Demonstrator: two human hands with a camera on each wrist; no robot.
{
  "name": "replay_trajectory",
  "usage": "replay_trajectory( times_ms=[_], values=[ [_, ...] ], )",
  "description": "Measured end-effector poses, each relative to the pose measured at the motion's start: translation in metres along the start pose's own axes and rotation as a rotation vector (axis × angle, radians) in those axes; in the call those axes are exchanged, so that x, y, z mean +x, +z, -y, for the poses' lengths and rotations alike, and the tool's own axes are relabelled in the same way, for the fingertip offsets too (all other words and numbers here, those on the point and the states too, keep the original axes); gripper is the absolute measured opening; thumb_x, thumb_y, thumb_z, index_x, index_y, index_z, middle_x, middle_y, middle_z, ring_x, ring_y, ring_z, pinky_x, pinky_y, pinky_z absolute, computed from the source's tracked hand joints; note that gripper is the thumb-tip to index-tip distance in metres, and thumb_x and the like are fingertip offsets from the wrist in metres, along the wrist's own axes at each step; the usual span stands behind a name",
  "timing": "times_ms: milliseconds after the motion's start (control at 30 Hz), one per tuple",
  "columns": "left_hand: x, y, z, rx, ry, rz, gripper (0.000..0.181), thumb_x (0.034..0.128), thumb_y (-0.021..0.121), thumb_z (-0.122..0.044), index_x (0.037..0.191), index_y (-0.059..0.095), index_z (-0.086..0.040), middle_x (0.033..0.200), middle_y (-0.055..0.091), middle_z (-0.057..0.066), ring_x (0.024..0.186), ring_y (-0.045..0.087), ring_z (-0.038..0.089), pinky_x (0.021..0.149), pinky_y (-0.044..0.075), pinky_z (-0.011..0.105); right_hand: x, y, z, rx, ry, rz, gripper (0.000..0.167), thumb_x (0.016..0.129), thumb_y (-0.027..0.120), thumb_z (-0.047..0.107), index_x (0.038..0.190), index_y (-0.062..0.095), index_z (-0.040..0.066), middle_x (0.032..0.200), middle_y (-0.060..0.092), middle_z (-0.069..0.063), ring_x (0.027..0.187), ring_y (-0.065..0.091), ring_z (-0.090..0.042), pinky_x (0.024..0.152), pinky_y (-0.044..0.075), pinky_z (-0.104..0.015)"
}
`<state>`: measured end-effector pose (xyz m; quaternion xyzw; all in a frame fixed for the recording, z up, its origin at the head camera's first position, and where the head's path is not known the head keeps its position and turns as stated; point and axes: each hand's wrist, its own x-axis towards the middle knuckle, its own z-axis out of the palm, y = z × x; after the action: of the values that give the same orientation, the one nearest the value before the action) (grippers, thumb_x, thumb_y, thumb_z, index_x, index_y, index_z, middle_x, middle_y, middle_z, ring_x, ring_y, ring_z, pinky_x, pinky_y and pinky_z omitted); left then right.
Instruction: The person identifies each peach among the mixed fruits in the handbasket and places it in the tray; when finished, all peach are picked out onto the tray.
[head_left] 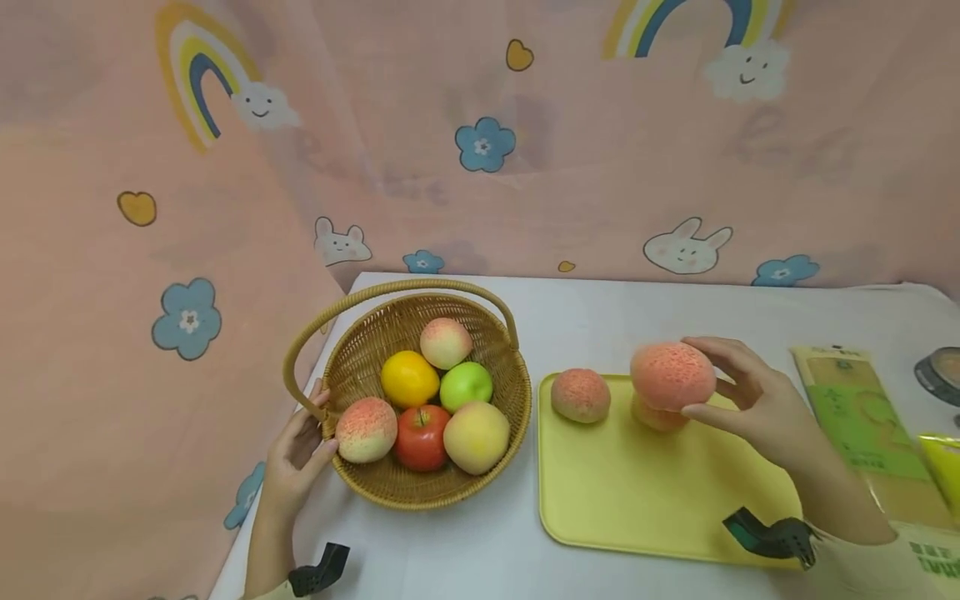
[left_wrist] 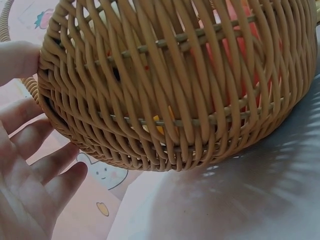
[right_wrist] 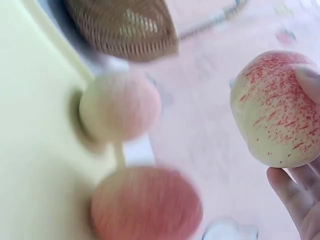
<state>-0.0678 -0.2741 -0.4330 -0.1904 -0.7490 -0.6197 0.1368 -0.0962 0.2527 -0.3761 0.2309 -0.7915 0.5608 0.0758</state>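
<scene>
In the head view my right hand (head_left: 757,400) holds a pink peach (head_left: 672,377) between thumb and fingers, above the yellow tray (head_left: 660,508). A second peach (head_left: 660,415) lies on the tray, partly hidden below the held one, and a third peach (head_left: 581,396) sits to its left. My left hand (head_left: 300,450) grips the left rim of a wicker basket (head_left: 420,496), thumb outside, near the handle's base. Inside are a red apple (head_left: 422,437), a green apple (head_left: 467,386), a yellow-orange fruit (head_left: 409,379) and several peach-like fruits (head_left: 367,429).
The basket's arched handle (head_left: 397,287) leans toward the back. Right of the tray lie a green-labelled packet (head_left: 862,408), a yellow packet (head_left: 943,467) and a dark round object (head_left: 941,375). A pink printed cloth (head_left: 570,183) hangs behind the white table (head_left: 465,550).
</scene>
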Motion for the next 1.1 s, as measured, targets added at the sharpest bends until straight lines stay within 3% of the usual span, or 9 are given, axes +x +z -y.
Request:
replay_trajectory(
  times_ms=[200, 333, 433, 633, 767, 900, 1100],
  values=[
    [0.000, -0.001, 0.000, 0.021, 0.013, -0.013, 0.057, 0.0802, 0.052, 0.018, 0.136, 0.039, 0.014, 0.151, 0.026, 0.027, 0.136, 0.040, 0.014, 0.105, 0.037, 0.016, -0.036, -0.023, -0.031, 0.159, 0.093, -0.143, 0.072, 0.073, 0.059, -0.028, 0.138, 0.038, -0.009, 0.136, 0.047, 0.001, 0.123, 0.046, 0.000, 0.092, 0.042, -0.007],
    [0.000, -0.001, 0.001, 0.011, 0.049, -0.010, 0.056, 0.0803, 0.051, 0.018, 0.135, 0.039, 0.015, 0.150, 0.028, 0.027, 0.135, 0.041, 0.017, 0.105, 0.038, 0.017, -0.055, -0.034, -0.051, 0.111, 0.242, -0.189, 0.071, 0.078, 0.062, -0.020, 0.142, 0.038, 0.000, 0.138, 0.042, 0.007, 0.118, 0.045, 0.010, 0.086, 0.044, -0.004],
    [0.000, -0.001, 0.001, 0.006, 0.043, -0.008, 0.055, 0.0806, 0.052, 0.018, 0.134, 0.038, 0.017, 0.151, 0.027, 0.028, 0.136, 0.040, 0.015, 0.105, 0.038, 0.016, -0.064, -0.041, -0.064, 0.018, 0.354, -0.174, 0.071, 0.082, 0.064, -0.010, 0.145, 0.037, 0.010, 0.141, 0.037, 0.009, 0.113, 0.043, 0.019, 0.083, 0.043, -0.001],
    [0.002, 0.000, 0.001, -0.006, 0.035, -0.001, 0.056, 0.0800, 0.051, 0.018, 0.134, 0.037, 0.017, 0.151, 0.024, 0.029, 0.137, 0.039, 0.013, 0.105, 0.037, 0.017, -0.073, -0.050, -0.081, -0.111, 0.470, -0.112, 0.071, 0.088, 0.064, 0.006, 0.149, 0.030, 0.019, 0.146, 0.029, 0.012, 0.115, 0.035, 0.023, 0.083, 0.039, 0.002],
    [0.003, 0.000, 0.001, -0.020, 0.062, 0.016, 0.057, 0.0797, 0.050, 0.019, 0.135, 0.037, 0.017, 0.152, 0.022, 0.028, 0.138, 0.037, 0.015, 0.105, 0.038, 0.018, -0.078, -0.053, -0.086, -0.144, 0.508, -0.094, 0.071, 0.090, 0.064, 0.012, 0.150, 0.028, 0.023, 0.143, 0.029, 0.021, 0.117, 0.031, 0.023, 0.081, 0.038, 0.004],
    [0.002, 0.001, -0.001, -0.017, 0.079, 0.014, 0.056, 0.0799, 0.049, 0.020, 0.135, 0.037, 0.017, 0.152, 0.024, 0.027, 0.137, 0.038, 0.016, 0.105, 0.038, 0.018, -0.079, -0.055, -0.089, -0.188, 0.496, -0.061, 0.070, 0.091, 0.063, 0.014, 0.150, 0.026, 0.022, 0.146, 0.028, 0.023, 0.117, 0.027, 0.024, 0.084, 0.034, 0.004],
    [0.002, 0.001, -0.003, -0.022, 0.050, 0.000, 0.057, 0.0804, 0.050, 0.019, 0.135, 0.037, 0.017, 0.152, 0.024, 0.026, 0.137, 0.038, 0.017, 0.106, 0.037, 0.018, -0.076, -0.057, -0.091, -0.290, 0.425, 0.030, 0.074, 0.091, 0.062, 0.016, 0.152, 0.019, 0.013, 0.152, 0.026, 0.011, 0.109, 0.026, 0.028, 0.086, 0.027, 0.006]
  ],
)
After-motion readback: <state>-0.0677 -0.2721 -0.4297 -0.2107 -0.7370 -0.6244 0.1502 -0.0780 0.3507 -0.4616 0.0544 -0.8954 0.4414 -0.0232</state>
